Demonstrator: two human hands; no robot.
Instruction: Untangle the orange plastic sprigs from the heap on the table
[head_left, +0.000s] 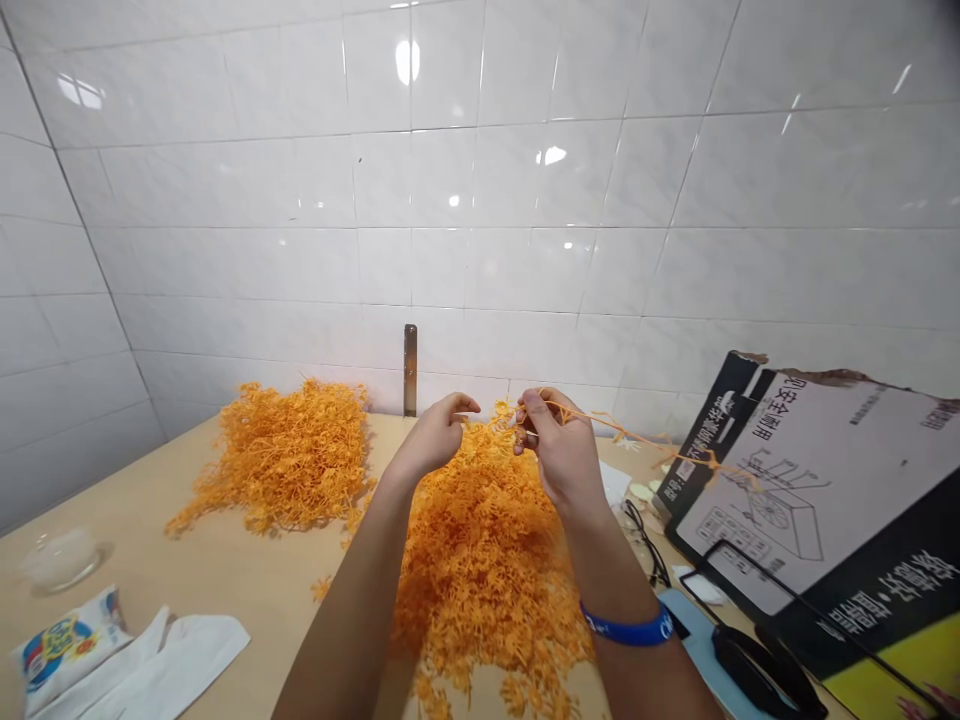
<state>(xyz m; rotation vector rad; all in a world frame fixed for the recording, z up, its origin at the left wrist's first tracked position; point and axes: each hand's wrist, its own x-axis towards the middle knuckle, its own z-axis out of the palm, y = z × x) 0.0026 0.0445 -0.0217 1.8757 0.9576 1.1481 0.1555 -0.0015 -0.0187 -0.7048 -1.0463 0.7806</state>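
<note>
My right hand (559, 440), with a blue wristband (628, 628), pinches an orange plastic flower stem (592, 415) between thumb and fingers. Its long thin end stretches out to the right, and small yellow-orange blossoms (502, 412) show at the fingertips. Just left of those blossoms is my left hand (439, 432), its fingers bent and apart, with nothing visible in them. Both hands are above a large heap of orange plastic flowers (480, 570) that spreads toward me on the table (255, 570).
A second orange heap (289, 455) lies at the left. Nearer are a clear dish (61, 560), a tissue packet (71, 640) and white tissues (161, 665). A cardboard box (810, 490) leans at the right, beside glasses (649, 545) and a black cable (765, 660). White tiled wall (300, 260) stands behind.
</note>
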